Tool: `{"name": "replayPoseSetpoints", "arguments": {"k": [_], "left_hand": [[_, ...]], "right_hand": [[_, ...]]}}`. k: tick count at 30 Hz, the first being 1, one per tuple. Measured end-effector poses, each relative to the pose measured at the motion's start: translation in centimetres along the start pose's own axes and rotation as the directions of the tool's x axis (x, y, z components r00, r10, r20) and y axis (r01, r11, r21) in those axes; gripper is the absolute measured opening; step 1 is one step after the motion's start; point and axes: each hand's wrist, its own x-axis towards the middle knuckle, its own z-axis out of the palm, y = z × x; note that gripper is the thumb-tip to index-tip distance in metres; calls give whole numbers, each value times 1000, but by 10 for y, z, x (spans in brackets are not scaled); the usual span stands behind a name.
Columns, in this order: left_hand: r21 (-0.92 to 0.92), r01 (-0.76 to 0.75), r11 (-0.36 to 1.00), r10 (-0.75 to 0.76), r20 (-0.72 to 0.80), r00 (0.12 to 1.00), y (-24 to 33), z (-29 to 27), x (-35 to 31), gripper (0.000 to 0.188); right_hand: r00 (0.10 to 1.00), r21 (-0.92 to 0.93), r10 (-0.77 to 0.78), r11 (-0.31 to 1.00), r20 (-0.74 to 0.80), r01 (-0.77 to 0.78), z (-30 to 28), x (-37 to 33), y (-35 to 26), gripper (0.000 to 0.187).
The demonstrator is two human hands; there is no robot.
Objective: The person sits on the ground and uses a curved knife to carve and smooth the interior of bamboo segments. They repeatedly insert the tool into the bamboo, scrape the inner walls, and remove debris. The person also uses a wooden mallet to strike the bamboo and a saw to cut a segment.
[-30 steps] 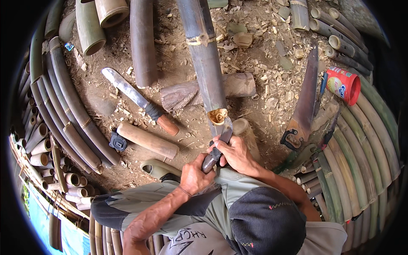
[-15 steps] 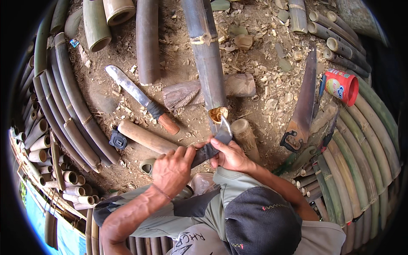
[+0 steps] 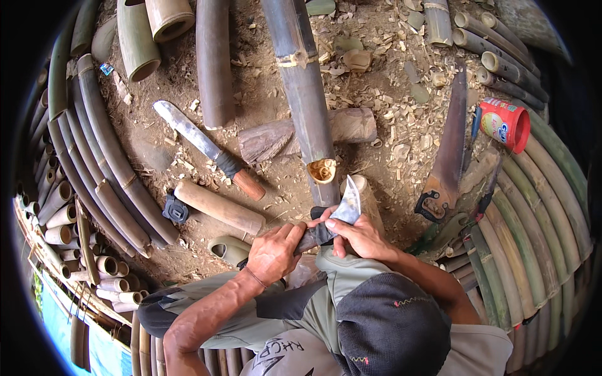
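Observation:
A knife [image 3: 349, 203] with a short, curved, pointed blade and a dark wrapped handle lies across both my hands above my knees. My left hand [image 3: 274, 252] is wrapped round its handle. My right hand [image 3: 362, 237] grips where the blade meets the handle, thumb against the blade. Just beyond, a long dark bamboo pole [image 3: 302, 103] points toward me, with a pale carved opening [image 3: 322, 170] near its close end. The blade tip stands apart from that opening, to its right. Under the pole lies a wooden log [image 3: 271, 141].
Left of the pole lie a machete [image 3: 194, 135], a tape measure [image 3: 176, 208] and a short bamboo piece [image 3: 219, 208]. To the right are a handsaw [image 3: 448, 141] and a red plastic tub [image 3: 505, 125]. Stacked bamboo poles [image 3: 103, 144] line the sides. Wood shavings litter the dirt floor.
The knife's tip has come away from the pole's carved opening and swung to the right, now pointing more away from me. My left hand has shifted slightly right and nearer to me.

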Motion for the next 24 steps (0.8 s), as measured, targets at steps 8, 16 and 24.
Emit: {"name": "replayPoseSetpoints", "arguments": {"k": [8, 16, 24], "left_hand": [[134, 87, 987, -125, 313, 941, -1, -83, 23, 38], [-470, 433, 769, -393, 188, 900, 24, 41, 12, 42], [-679, 454, 577, -521, 123, 845, 67, 87, 37, 63]], "right_hand": [[978, 463, 165, 862, 130, -207, 17, 30, -4, 26], [966, -374, 32, 919, -255, -129, 5, 22, -14, 32], [911, -723, -186, 673, -368, -155, 1, 30, -17, 46]]}}
